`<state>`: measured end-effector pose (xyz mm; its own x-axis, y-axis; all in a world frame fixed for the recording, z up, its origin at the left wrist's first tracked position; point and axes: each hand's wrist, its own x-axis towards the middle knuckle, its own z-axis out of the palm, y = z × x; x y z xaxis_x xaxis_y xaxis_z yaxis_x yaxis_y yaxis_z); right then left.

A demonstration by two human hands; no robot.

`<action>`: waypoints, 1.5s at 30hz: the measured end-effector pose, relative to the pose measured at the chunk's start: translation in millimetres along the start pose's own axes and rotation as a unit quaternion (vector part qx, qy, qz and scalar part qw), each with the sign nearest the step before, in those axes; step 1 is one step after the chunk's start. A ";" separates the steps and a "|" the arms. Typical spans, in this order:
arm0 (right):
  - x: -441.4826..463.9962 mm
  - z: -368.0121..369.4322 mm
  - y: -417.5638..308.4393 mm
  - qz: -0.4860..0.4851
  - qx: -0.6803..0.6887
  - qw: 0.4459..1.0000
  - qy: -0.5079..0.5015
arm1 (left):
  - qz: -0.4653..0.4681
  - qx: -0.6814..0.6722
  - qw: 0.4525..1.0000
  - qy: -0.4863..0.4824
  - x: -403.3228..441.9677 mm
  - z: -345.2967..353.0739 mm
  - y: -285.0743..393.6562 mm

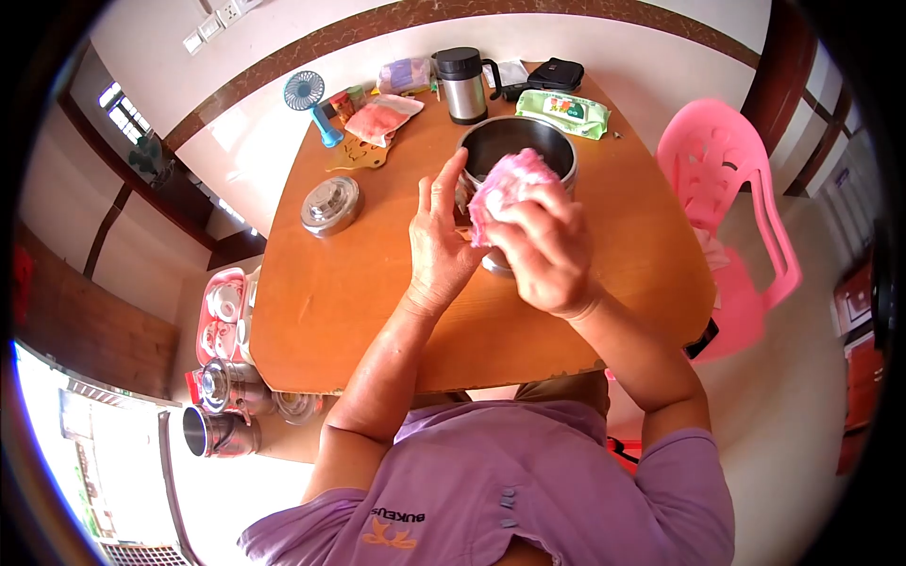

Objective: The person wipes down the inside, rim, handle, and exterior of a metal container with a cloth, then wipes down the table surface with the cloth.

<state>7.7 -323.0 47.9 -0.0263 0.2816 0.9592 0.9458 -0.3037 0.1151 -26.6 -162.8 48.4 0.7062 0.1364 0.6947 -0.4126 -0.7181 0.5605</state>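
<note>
While the right hand (545, 247) clutches a crumpled pink-and-white cloth (514, 184) overlapping the near side of the open steel pot (514, 134), the left hand (441, 236) is spread, fingers raised just beside the pot's left wall, though whether it touches the steel cannot be told. Beyond both hands, past the pot, a black-lidded steel mug (464, 94) and a green packet (564, 113) rest on the desk (628, 311); left of the left hand lies a round metal lid (330, 205), with a blue fan (305, 91) farther away.
</note>
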 end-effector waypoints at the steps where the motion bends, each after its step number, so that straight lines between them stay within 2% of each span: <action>1: -0.7 3.0 -1.9 -0.006 0.001 1.000 0.002 | 0.014 -0.010 1.000 0.008 -0.2 1.9 -3.3; 2: -1.8 5.2 -3.2 -0.011 0.003 1.000 0.004 | 0.027 -0.019 0.999 0.016 -0.4 2.6 -5.3; 4: -5.0 4.3 14.7 0.004 0.024 1.000 0.008 | -0.031 -0.097 0.995 0.006 -1.6 1.8 -1.5; 6: -4.6 -4.4 27.3 0.047 -0.056 0.997 0.033 | -0.059 -0.149 0.987 0.005 -3.2 1.1 -1.7; 8: -4.4 -17.8 43.1 0.106 -0.088 0.990 -0.004 | -0.058 -0.173 0.983 0.010 -3.5 -0.2 -4.4; 10: -1.3 -20.1 57.4 0.052 -0.097 0.994 -0.020 | -0.087 -0.204 0.975 0.024 -5.6 1.1 -7.7; 12: 3.1 -26.0 49.1 0.040 -0.126 0.989 -0.068 | -0.106 -0.250 0.962 0.044 -7.6 3.1 -10.6; 15: 10.9 -20.1 36.3 0.022 -0.113 0.989 -0.089 | -0.069 -0.290 0.952 0.063 -11.9 10.3 -18.0; 18: 27.1 -13.8 15.3 0.052 -0.156 0.975 -0.152 | -0.001 -0.243 0.968 0.062 -14.3 12.8 -22.4; 20: 43.3 -4.9 2.9 0.056 -0.222 0.952 -0.201 | -0.018 -0.259 0.964 0.051 -12.4 9.3 -19.7; 23: 59.8 23.9 -7.8 0.092 -0.226 0.943 -0.226 | -0.063 -0.264 0.962 0.029 -11.0 7.1 -13.9; 26: 77.2 43.2 -2.1 0.100 -0.249 0.911 -0.313 | -0.014 -0.210 0.977 0.020 -10.2 4.2 -25.3; 30: 70.9 48.7 9.1 0.013 -0.213 0.947 -0.238 | -0.020 -0.245 0.969 0.032 -5.0 -1.3 -27.2; 34: 52.8 17.9 17.8 -0.036 -0.134 0.970 -0.200 | -0.002 -0.224 0.974 0.037 -4.2 -3.9 -26.5; 38: 40.6 -25.0 33.8 -0.027 -0.126 0.966 -0.223 | 0.021 -0.142 0.990 0.017 -3.4 -7.0 -34.9; 43: 45.6 -60.7 43.3 -0.016 -0.236 0.943 -0.233 | 0.004 -0.175 0.984 0.015 -3.4 -6.0 -32.0; 45: 47.1 -64.7 37.0 0.007 -0.222 0.943 -0.249 | 0.001 -0.173 0.985 0.007 -4.1 -7.7 -30.5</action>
<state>20.5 -379.9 114.0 0.2448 0.6328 0.7346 0.7137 -0.6304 0.3052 -21.3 -136.2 31.9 0.6987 0.1463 0.7003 -0.5867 -0.4431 0.6778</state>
